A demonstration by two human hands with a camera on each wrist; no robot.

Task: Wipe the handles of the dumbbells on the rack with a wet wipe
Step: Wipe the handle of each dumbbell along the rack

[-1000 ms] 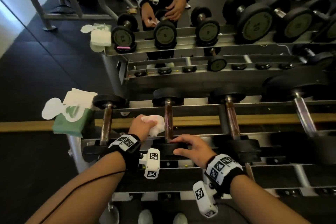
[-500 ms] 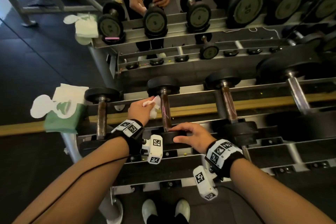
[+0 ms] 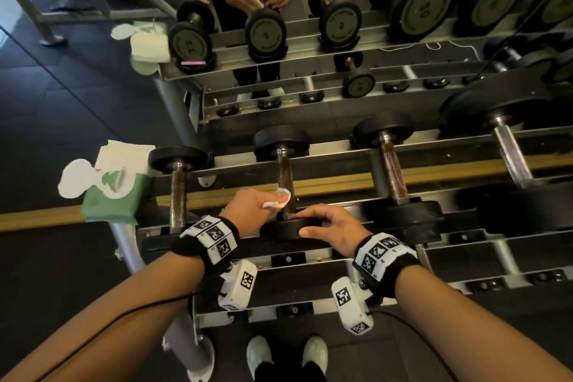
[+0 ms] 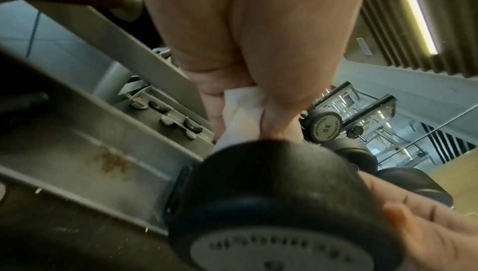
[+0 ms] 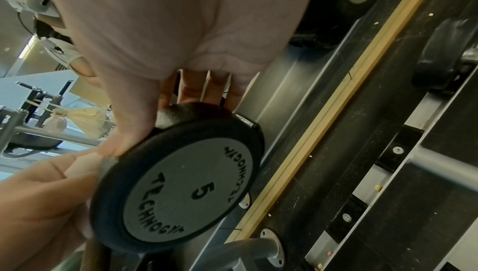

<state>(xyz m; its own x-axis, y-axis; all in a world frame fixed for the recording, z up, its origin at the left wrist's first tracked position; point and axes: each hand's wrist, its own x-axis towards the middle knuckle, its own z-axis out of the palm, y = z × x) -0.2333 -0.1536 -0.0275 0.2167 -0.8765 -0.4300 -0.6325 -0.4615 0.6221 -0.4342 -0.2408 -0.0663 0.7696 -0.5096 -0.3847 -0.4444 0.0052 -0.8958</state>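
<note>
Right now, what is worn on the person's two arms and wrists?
Bare forearms, no sleeves. Each wrist carries a black band faced with white tiles printed with black square codes, and a white camera block with the same codes hangs beneath. A thin black cable runs along the left forearm.

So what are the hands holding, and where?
Left hand pinches a crumpled white wipe; right hand grips the black round dumbbell's near end.

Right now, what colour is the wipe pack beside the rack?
Green with a white top, wipe pack; head view shows it best.
</note>
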